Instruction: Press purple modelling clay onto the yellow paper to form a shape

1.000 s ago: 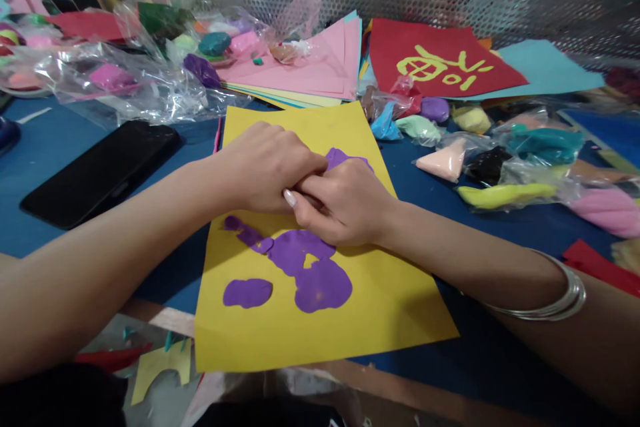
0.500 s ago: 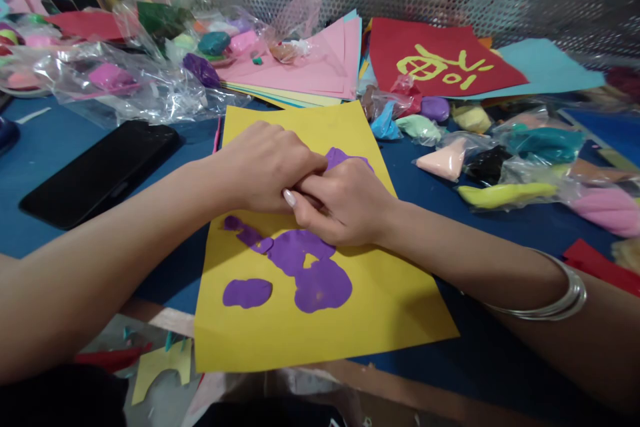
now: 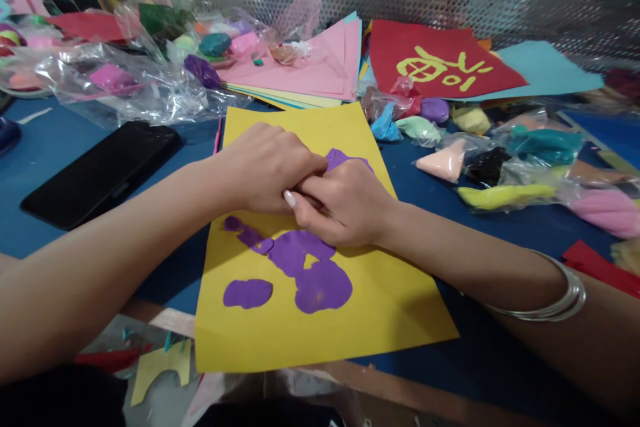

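Hands: left hand (image 3: pixel 263 167) and right hand (image 3: pixel 345 203), two, pressed together on purple clay (image 3: pixel 305 267) (grip unclear).
Sheets: one yellow paper (image 3: pixel 400 307).

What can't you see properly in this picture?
- Head view: the purple clay under the left hand and right hand is covered by them.
- Their fingertips are tucked between the hands.
- The clay lumps in plastic bags at the back are blurred by glare.
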`<state>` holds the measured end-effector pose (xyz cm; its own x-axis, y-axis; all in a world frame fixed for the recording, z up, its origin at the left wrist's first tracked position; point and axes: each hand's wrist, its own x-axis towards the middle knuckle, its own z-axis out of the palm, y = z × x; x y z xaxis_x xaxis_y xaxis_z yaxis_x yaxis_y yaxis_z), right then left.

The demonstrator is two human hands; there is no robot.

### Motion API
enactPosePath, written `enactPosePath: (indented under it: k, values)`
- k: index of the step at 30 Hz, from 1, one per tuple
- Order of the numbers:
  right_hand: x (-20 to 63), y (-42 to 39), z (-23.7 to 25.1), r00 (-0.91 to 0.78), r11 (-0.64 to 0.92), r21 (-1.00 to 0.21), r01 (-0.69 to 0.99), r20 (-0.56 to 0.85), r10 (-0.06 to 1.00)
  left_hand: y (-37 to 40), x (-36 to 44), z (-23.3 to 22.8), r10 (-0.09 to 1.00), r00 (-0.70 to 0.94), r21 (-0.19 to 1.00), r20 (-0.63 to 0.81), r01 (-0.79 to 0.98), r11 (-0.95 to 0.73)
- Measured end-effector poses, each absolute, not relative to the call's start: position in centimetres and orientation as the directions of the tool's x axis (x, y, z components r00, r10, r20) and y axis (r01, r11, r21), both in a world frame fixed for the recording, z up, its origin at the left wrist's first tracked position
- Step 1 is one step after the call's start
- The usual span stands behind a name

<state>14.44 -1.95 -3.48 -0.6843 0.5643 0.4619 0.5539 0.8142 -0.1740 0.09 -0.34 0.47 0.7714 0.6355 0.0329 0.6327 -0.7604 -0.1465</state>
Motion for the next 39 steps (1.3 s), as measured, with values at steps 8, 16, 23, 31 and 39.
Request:
enactPosePath:
  k: [8,16,23,31,39]
  values:
    - [14.41,-1.94,-3.52,-0.69,0.816,-0.169,0.553,0.456,0.562,-0.32,0.09,0.44,0.633,0.773,-0.147,0.037,0.631,-0.762]
    - [14.45,-1.9,-3.44,-0.688,0.816,-0.173,0.551,0.459,0.562,-0.35,0.13,0.53,0.673,0.739,-0.157,-0.017,0.663,-0.732]
    - [14.4,-1.93,-3.45,-0.686,0.815,-0.164,0.556,0.463,0.561,-0.31,0.19,0.49,0.661,0.75,-0.169,-0.005,0.651,-0.74]
    - [14.41,-1.96,-3.42,-0.687,0.812,-0.167,0.56,0.455,0.567,-0.36,0.09,0.49,0.656,0.755,-0.144,0.001,0.649,-0.747]
    - [14.4,-1.98,-3.41,-0.688,0.811,-0.171,0.56,0.449,0.57,-0.31,0.17,0.48,0.666,0.746,-0.157,0.003,0.658,-0.736]
